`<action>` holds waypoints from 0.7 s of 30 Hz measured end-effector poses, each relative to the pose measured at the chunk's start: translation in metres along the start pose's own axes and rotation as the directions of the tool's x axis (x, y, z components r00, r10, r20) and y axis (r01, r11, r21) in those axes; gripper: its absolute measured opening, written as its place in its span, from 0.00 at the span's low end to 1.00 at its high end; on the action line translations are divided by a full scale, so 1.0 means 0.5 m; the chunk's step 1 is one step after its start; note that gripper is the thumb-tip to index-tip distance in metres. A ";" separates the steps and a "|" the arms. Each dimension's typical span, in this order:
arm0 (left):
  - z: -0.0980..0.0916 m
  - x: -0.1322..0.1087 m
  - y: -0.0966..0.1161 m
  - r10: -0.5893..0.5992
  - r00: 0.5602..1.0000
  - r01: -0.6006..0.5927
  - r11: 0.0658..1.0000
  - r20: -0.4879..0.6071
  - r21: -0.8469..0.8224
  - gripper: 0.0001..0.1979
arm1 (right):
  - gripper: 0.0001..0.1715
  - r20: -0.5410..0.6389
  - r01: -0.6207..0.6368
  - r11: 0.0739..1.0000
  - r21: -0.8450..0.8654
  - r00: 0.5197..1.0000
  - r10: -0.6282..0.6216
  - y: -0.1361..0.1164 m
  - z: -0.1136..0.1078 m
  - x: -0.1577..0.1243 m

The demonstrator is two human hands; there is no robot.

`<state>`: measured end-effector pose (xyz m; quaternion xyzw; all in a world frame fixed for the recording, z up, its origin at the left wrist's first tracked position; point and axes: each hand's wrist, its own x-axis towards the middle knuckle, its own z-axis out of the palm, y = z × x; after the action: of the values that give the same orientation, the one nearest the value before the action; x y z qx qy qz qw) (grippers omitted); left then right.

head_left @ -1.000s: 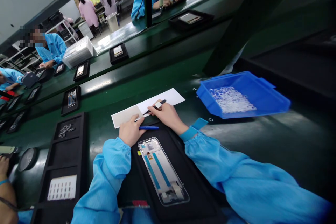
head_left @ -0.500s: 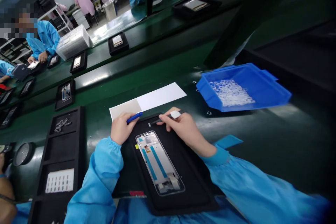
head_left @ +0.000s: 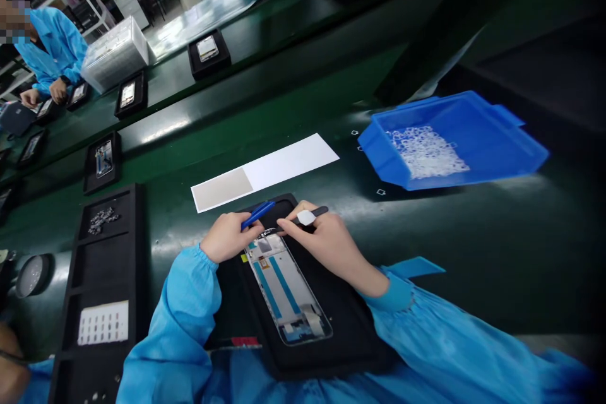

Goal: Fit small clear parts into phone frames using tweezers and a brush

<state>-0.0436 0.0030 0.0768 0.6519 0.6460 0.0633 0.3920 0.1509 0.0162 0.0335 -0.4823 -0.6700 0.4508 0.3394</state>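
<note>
A phone frame with blue strips inside lies on a black tray right in front of me. My left hand is closed round a blue pen-like tool at the frame's top left corner. My right hand pinches black tweezers with a white grip pad, their tip down at the frame's top edge. Just beyond the tray lies a long white paper sheet with a tan patch at its left end.
A blue bin holding small clear parts sits at the right. A black compartment tray with small metal bits and a white label sheet stands at the left. Phones in black trays line the green conveyor beyond, where other people in blue coats work.
Both hands came back from the white sheet to the phone frame. The left hand now holds the blue tool, which lay under it before. The tweezers' tip has come down onto the frame's top edge.
</note>
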 end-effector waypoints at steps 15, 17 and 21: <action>-0.001 0.003 0.010 -0.023 0.999 0.021 0.998 0.032 0.064 0.10 | 0.15 -0.002 0.015 0.999 -0.043 1.000 -0.015 -0.005 -0.003 -0.001; -0.001 0.003 0.012 -0.026 0.999 0.024 0.997 0.032 0.073 0.10 | 0.15 -0.002 0.014 0.999 -0.041 1.000 -0.014 -0.006 -0.003 -0.002; 0.002 0.002 0.018 -0.036 0.999 0.032 0.989 0.029 0.147 0.09 | 0.14 0.000 0.006 0.999 -0.045 1.000 -0.006 -0.003 -0.001 -0.002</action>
<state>-0.0357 0.0049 0.0810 0.6687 0.6537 -0.0013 0.3543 0.1511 0.0153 0.0350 -0.4879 -0.6815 0.4345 0.3297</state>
